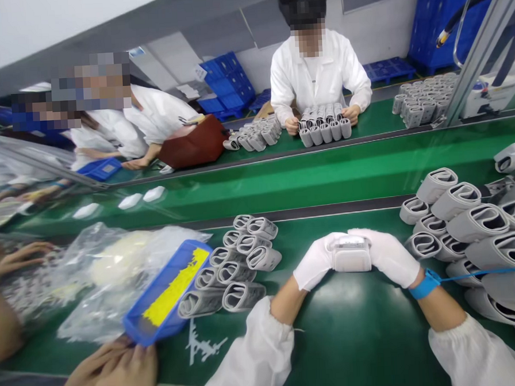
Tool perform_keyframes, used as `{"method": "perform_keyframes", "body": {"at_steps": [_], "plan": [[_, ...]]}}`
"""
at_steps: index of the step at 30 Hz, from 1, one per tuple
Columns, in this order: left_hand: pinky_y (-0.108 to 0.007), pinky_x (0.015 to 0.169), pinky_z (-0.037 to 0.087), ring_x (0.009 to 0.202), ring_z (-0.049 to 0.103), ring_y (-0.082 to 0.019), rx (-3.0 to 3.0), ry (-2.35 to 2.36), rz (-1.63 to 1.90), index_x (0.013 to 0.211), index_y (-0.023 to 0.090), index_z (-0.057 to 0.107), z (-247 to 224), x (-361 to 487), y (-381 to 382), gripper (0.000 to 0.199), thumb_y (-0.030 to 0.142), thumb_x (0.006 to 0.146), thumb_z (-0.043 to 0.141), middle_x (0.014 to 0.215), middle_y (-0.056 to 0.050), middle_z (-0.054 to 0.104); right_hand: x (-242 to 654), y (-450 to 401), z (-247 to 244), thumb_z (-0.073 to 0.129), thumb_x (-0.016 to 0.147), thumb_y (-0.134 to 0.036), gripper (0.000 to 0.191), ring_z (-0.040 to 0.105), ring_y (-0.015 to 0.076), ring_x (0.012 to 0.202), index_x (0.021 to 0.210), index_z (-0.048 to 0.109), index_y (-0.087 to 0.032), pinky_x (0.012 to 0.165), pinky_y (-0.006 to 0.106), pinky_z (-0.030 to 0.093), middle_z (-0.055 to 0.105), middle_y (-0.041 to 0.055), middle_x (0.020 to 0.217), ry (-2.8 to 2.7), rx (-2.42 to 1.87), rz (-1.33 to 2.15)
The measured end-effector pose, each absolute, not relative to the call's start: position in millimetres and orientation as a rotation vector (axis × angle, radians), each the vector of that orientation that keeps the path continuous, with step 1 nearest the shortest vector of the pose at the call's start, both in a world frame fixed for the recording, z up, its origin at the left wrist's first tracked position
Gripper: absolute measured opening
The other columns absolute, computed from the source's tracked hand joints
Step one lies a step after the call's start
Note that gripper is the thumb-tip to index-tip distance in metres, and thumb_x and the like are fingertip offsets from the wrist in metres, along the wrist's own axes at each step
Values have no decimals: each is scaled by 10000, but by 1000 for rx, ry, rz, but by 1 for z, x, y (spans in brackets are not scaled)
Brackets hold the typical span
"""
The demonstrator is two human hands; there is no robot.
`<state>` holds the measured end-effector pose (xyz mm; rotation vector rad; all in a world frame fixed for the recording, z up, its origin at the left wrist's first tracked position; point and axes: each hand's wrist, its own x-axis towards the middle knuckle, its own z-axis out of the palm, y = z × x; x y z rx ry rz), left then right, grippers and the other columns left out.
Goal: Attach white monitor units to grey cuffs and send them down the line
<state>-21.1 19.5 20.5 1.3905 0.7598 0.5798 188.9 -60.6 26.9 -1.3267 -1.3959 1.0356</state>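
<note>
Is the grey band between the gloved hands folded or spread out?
Folded: the grey band makes a compact bundle between the left hand and right hand, with no loose length showing.

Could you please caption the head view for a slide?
Both gloved hands hold a grey-banded device at a green worktop, between groups of rolled grey cuffs.

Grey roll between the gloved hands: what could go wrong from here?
Blue cord from the strap by the right hand runs across the right pile of rolls; a snag might topple some or jerk the held roll. Blue tray sits close beside the left rolls; a bump could shift them.
</note>
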Motion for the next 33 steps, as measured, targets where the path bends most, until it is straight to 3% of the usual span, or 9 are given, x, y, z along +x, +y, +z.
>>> {"method": "perform_keyframes", "body": {"at_steps": [7, 11, 18, 24, 28, 30, 33], "plan": [[-478, 1143, 486, 1230, 688, -362, 1369, 789, 592, 1151, 162, 796, 26, -18, 16, 513, 514, 795, 909, 1252, -152, 777, 190, -58, 23, 655, 973, -410, 427, 672, 268, 1375, 1348, 764, -238, 1267, 463, 464, 722, 50, 1449, -1328, -1278, 1072], [-515, 1159, 481, 1218, 698, -382, 1396, 792, 594, 1122, 158, 822, 35, -15, 15, 520, 474, 733, 960, 1250, -158, 783, 188, -57, 21, 684, 943, -411, 451, 685, 283, 1353, 1343, 769, -221, 1271, 487, 448, 726, 71, 1442, -1301, -1286, 1064], [-543, 1173, 465, 1175, 711, -378, 1405, 786, 651, 1018, 157, 842, 28, -13, 19, 506, 571, 742, 932, 1171, -153, 805, 188, -53, 8, 744, 898, -400, 379, 720, 300, 1291, 1235, 820, -243, 1252, 514, 456, 786, 62, 1340, -1281, -1357, 1017], [-525, 1180, 481, 1286, 667, -389, 1206, 740, 799, 1191, 141, 775, 11, -11, 16, 761, 596, 623, 997, 1333, -203, 735, 187, -47, 0, 736, 873, -391, 401, 719, 306, 1288, 1226, 804, -213, 1200, 489, 515, 769, 93, 1369, -1051, -1281, 1111], [-542, 1103, 551, 1415, 577, -429, 942, 709, 917, 1592, 220, 457, 0, -3, 18, 1140, 601, 654, 980, 1613, -244, 504, 178, -52, 10, 691, 925, -408, 441, 772, 298, 1195, 1309, 729, -196, 1031, 449, 639, 760, 140, 1362, -839, -1227, 1296], [-546, 1163, 509, 1473, 525, -426, 962, 680, 943, 1655, 232, 330, -3, 1, 20, 1240, 616, 662, 965, 1667, -247, 429, 173, -54, 14, 740, 902, -400, 519, 793, 297, 1145, 1374, 680, -193, 979, 442, 663, 776, 145, 1313, -803, -1259, 1325], [-531, 1270, 400, 1522, 474, -403, 1159, 594, 949, 1668, 200, 288, -2, 8, 15, 1255, 571, 676, 960, 1675, -245, 415, 169, -55, 18, 780, 883, -420, 572, 808, 296, 1082, 1397, 654, -202, 919, 444, 688, 787, 139, 1270, -710, -1291, 1324]]}}
